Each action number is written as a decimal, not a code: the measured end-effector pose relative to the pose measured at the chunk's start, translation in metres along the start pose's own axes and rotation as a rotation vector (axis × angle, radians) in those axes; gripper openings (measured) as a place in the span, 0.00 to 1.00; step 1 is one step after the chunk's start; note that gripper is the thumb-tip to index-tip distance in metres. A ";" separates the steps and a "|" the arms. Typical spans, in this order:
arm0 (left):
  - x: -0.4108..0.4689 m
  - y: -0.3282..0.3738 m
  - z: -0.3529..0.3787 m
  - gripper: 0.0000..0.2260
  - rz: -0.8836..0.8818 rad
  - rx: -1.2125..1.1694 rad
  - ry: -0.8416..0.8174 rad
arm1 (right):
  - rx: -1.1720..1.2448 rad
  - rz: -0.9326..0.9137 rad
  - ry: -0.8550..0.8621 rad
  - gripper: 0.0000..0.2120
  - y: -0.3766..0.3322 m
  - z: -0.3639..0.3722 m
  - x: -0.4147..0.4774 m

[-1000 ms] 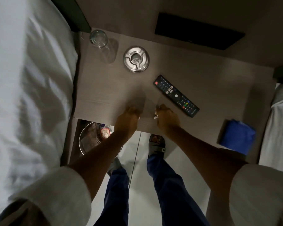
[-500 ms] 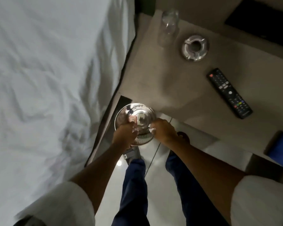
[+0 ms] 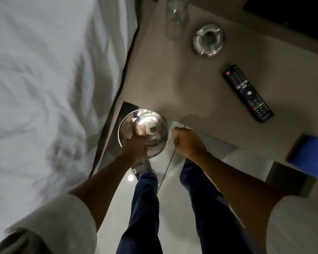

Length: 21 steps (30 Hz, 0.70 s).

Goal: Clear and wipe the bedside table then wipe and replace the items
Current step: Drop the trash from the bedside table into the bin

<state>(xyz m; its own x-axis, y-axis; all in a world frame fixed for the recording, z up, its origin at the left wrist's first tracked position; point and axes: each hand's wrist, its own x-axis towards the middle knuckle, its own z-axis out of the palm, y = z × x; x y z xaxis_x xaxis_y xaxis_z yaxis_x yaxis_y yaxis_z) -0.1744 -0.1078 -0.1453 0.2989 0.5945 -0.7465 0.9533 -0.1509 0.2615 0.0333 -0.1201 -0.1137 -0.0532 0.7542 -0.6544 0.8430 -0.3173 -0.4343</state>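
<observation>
left hand point(image 3: 134, 146) over metal bin point(image 3: 160, 142), its fingers hidden, right hand point(image 3: 186, 141) fisted, remote point(image 3: 248, 92) on table point(image 3: 173, 85)

Left hand point(image 3: 134, 146) over the rim of a metal bin point(image 3: 143, 132); right hand point(image 3: 187, 142) fisted beside it. Bedside table point(image 3: 173, 79) bears glass point(image 3: 176, 17), ashtray point(image 3: 208, 42), remote point(image 3: 248, 93), blue cloth point(image 3: 310, 156).

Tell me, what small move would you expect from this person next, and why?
Probably the right hand reaches up for the remote. The glass, ashtray and remote sit on the bedside table, which must be cleared before wiping. The left hand is over the metal bin on the floor.
</observation>
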 end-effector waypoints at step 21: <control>0.209 0.210 -0.221 0.45 0.158 0.128 0.367 | -0.113 0.368 0.350 0.32 0.156 -0.141 0.004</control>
<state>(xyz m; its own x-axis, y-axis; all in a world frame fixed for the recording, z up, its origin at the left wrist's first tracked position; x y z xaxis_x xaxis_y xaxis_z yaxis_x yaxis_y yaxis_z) 0.0791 0.1588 -0.1109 0.4292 0.7946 -0.4294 0.9014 -0.3463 0.2600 0.2402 -0.0852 -0.0970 0.4237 0.7574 -0.4969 0.8255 -0.5487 -0.1323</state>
